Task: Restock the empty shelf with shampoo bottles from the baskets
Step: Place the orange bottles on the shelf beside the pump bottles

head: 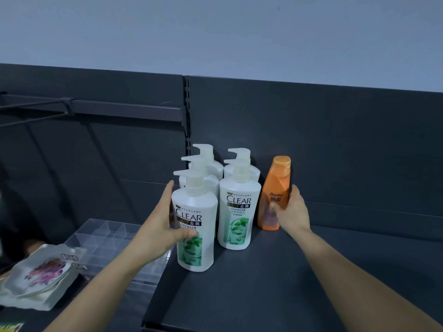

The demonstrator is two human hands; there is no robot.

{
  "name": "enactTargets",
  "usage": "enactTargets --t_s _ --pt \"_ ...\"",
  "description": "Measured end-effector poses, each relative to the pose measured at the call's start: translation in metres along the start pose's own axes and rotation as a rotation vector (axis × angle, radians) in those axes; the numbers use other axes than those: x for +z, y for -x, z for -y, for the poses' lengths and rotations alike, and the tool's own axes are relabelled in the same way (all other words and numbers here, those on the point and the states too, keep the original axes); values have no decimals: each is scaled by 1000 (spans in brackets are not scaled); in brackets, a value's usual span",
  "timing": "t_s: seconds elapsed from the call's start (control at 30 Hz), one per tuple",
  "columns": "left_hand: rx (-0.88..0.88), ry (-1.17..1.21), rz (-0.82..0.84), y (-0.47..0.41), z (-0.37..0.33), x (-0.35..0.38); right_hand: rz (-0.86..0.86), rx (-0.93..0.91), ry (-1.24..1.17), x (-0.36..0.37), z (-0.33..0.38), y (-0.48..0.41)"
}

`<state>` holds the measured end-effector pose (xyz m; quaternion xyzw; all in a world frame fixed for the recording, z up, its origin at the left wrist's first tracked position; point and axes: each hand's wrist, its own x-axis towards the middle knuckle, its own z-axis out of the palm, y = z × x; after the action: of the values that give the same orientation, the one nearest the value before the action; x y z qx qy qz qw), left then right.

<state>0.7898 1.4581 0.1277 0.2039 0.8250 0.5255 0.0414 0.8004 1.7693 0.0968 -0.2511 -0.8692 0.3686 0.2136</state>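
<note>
Several white CLEAR pump bottles stand in two rows on the dark shelf (pixel 263 283). My left hand (pixel 163 224) grips the front left CLEAR bottle (pixel 199 248), thumb across its label and fingers behind its side. The front right CLEAR bottle (pixel 238 212) stands free beside it. To the right, an orange Rejoice bottle (pixel 275 188) stands upright near the back panel. My right hand (pixel 291 212) holds it low on its right side, thumb on the front.
A clear plastic divider tray (pixel 107 238) sits on the adjoining shelf to the left. A white refill pouch with purple flowers (pixel 40 274) lies in front of it. A dark rail (pixel 96 107) crosses the upper left. The shelf surface runs dark to the right and front.
</note>
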Motion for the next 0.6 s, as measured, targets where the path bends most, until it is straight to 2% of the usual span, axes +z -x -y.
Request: enactTargets --t_s 0.17,0.3,0.4,0.5,0.6 --pt "153 -257 -134 11 -10 3 17 42 80 -8 -4 19" --pt "500 -557 -332 22 -16 10 38 38 149 -20 -11 46" --pt "687 -713 -416 30 -30 21 30 43 238 -33 -16 68" --pt "763 -792 -344 37 -44 39 -14 42 344 -50 -27 94" --pt "792 -816 -144 40 -51 66 -49 32 460 -73 -43 123"
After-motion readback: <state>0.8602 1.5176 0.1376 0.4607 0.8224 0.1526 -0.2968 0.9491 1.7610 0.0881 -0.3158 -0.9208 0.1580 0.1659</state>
